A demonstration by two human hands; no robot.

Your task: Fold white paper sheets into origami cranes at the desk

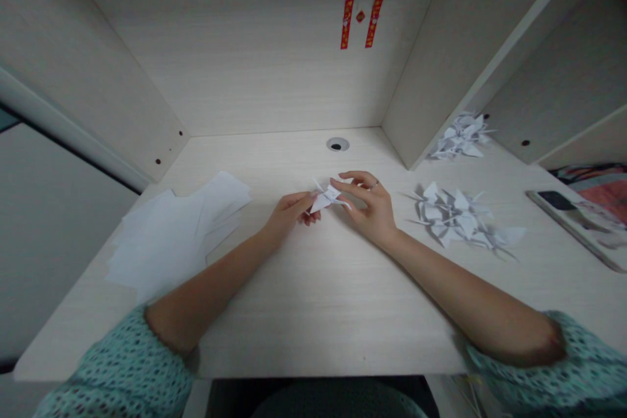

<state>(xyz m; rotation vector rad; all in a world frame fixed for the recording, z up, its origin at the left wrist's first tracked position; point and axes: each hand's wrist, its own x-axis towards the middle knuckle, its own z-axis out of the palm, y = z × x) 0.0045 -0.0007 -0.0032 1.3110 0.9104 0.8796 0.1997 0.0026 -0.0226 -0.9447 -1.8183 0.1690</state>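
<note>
A small white paper crane with folded points is held above the middle of the desk. My left hand pinches its left side between thumb and fingers, the other fingers curled beneath. From the right, my right hand has its thumb and index finger at the crane's right side and top, closed about its edge. Its other fingers are lifted and bent, and a ring shows on one of them. Part of the crane's underside is hidden by my fingers.
Loose white paper sheets lie at the left. Finished paper cranes are heaped at the right, with another heap behind by the upright panel. A phone lies far right; a cable hole is at the back.
</note>
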